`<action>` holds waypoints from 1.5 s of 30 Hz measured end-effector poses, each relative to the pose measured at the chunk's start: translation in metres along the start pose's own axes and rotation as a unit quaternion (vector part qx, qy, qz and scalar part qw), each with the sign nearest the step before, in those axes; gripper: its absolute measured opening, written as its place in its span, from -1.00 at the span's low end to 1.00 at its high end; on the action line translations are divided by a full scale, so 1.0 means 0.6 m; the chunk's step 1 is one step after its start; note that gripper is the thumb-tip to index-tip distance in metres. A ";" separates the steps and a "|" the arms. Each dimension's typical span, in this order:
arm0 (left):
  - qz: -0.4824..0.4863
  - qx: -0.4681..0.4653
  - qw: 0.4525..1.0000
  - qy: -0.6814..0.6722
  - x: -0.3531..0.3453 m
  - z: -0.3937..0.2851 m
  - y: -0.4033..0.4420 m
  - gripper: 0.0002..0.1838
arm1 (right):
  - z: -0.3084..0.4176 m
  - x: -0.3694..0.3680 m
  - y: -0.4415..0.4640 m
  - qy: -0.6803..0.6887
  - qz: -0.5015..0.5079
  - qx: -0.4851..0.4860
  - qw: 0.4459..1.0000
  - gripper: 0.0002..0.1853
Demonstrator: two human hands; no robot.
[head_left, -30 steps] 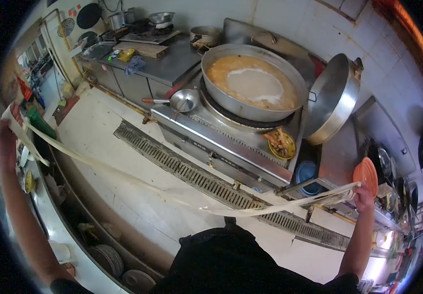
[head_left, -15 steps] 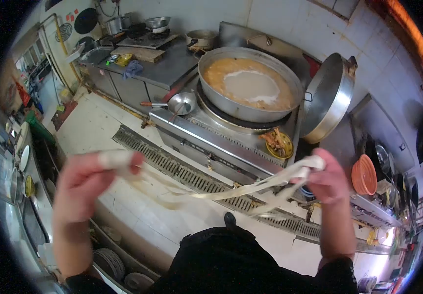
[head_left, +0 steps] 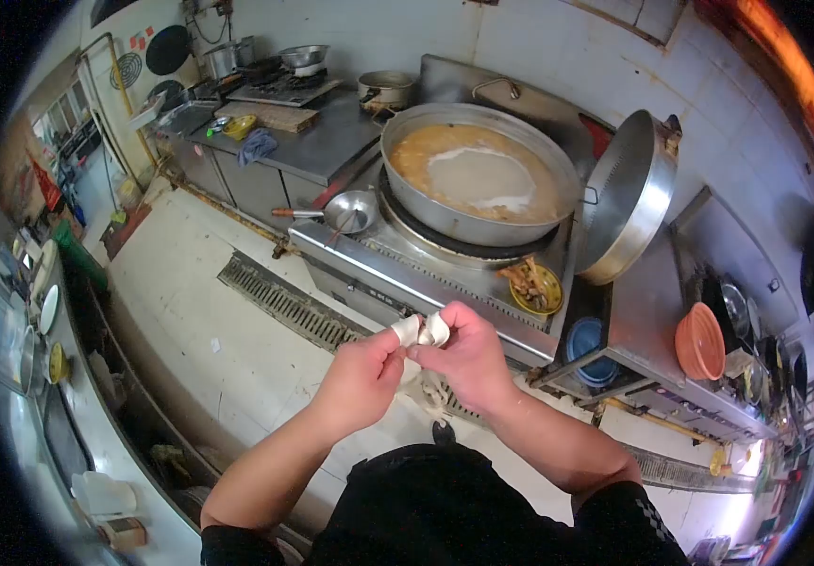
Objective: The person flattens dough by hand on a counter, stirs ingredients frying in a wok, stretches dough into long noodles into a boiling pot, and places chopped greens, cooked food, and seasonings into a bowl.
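White dough [head_left: 408,329] is pinched between the fingers and thumbs of the left hand [head_left: 362,379] and right hand [head_left: 469,362], which nearly meet in front of the stove [head_left: 416,278], with loose strands [head_left: 431,391] hanging below them.

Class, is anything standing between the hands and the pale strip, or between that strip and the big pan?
The left hand and right hand pinch the pale strip directly. Toward the big pan, only the stove's front ledge and the pan's raised wall intervene.
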State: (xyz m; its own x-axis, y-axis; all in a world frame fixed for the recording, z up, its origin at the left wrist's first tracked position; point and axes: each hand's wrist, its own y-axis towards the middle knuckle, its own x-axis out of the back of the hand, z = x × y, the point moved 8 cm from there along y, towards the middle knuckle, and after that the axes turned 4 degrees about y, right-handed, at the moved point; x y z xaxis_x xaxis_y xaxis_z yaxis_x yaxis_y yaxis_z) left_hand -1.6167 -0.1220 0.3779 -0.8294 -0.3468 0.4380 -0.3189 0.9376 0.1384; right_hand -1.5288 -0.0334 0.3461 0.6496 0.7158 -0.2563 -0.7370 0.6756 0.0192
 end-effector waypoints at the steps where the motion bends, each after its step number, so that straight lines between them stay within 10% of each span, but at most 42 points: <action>1: 0.000 0.001 1.000 0.000 0.002 0.000 -0.001 -0.67 | -0.001 0.004 -0.002 -0.062 -0.012 0.005 0.998 -0.72; 7: 0.060 0.053 0.982 0.171 0.048 0.027 -0.028 -0.70 | 0.023 0.053 -0.039 0.097 -0.027 -0.085 0.991 -0.71; 19: -0.313 0.335 0.884 -0.094 0.543 0.396 -0.252 -0.76 | 0.199 0.633 -0.237 0.190 -0.305 0.147 0.921 -0.76; 25: -0.403 0.258 0.866 -0.147 0.828 0.494 -0.366 -0.75 | 0.257 0.805 -0.298 0.043 -0.370 0.184 0.910 -0.66; 27: -0.424 0.287 0.850 -0.128 0.905 0.499 -0.395 -0.74 | 0.269 0.836 -0.312 0.244 -0.461 0.182 0.833 -0.70; 28: -0.460 0.241 0.838 -0.166 0.946 0.509 -0.404 -0.72 | 0.284 0.917 -0.329 0.049 -0.416 0.192 0.887 -0.75; 33: -0.432 0.163 0.868 -0.182 1.072 0.495 -0.366 -0.67 | 0.338 0.923 -0.367 0.174 -0.527 0.235 0.798 -0.76; 45: -0.238 0.053 0.950 0.194 0.812 0.093 -0.171 -0.79 | 0.389 0.431 -0.208 -0.026 -0.215 0.012 0.976 -0.82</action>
State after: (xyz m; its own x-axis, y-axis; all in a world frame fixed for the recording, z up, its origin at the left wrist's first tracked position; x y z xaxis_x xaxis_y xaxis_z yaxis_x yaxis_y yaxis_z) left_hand -2.0135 -0.3884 0.5275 -0.3552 -0.6758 0.6458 -0.6766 0.6626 0.3212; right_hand -1.2252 0.1083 0.5031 0.9067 0.3734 -0.1960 -0.3907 0.9187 -0.0571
